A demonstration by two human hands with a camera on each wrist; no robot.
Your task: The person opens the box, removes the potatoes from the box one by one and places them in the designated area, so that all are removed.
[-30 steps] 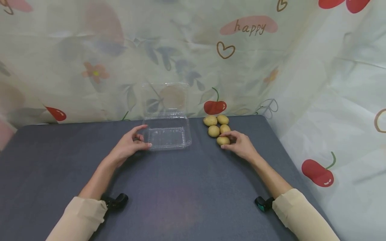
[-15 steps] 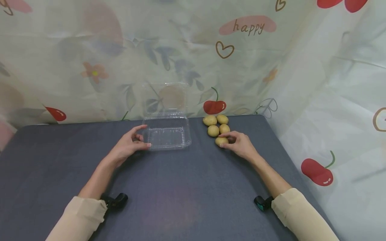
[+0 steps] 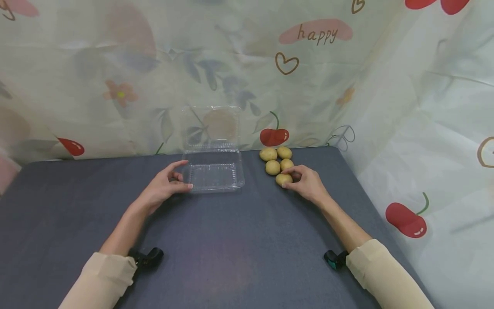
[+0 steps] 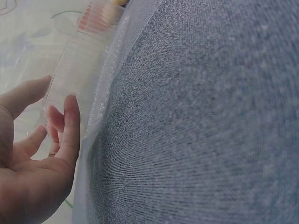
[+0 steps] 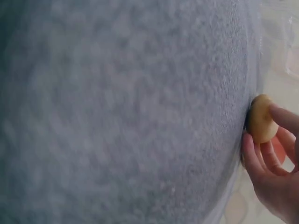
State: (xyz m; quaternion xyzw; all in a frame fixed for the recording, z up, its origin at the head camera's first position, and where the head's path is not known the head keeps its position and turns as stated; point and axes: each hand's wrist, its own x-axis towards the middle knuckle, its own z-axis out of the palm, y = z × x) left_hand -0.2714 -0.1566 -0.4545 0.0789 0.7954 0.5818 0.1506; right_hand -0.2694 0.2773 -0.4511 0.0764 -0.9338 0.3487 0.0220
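A transparent hinged plastic box [image 3: 218, 187] stands near the back of the table with its lid [image 3: 212, 124] raised. The left hand [image 3: 166, 184] touches the box's left side with index finger and thumb, the two spread apart; its other fingers are bent and bear on nothing visible. To the right, the right hand [image 3: 306, 184] pinches the nearest yellow potato [image 5: 262, 119] between thumb and fingers, low at the table surface. Behind it lie several more potatoes [image 3: 272, 168] in a close cluster. The box's interior shows no contents.
A dark grey cloth covers the table [image 3: 224, 249]. A printed curtain [image 3: 162, 77] rises directly behind the box and potatoes, and another white sheet [image 3: 444, 141] hangs along the right side. Table surface lies between the box and the potatoes.
The right hand and its potato have shifted very slightly left over the first half second, then stayed nearly still. The left hand and the box look unmoved.
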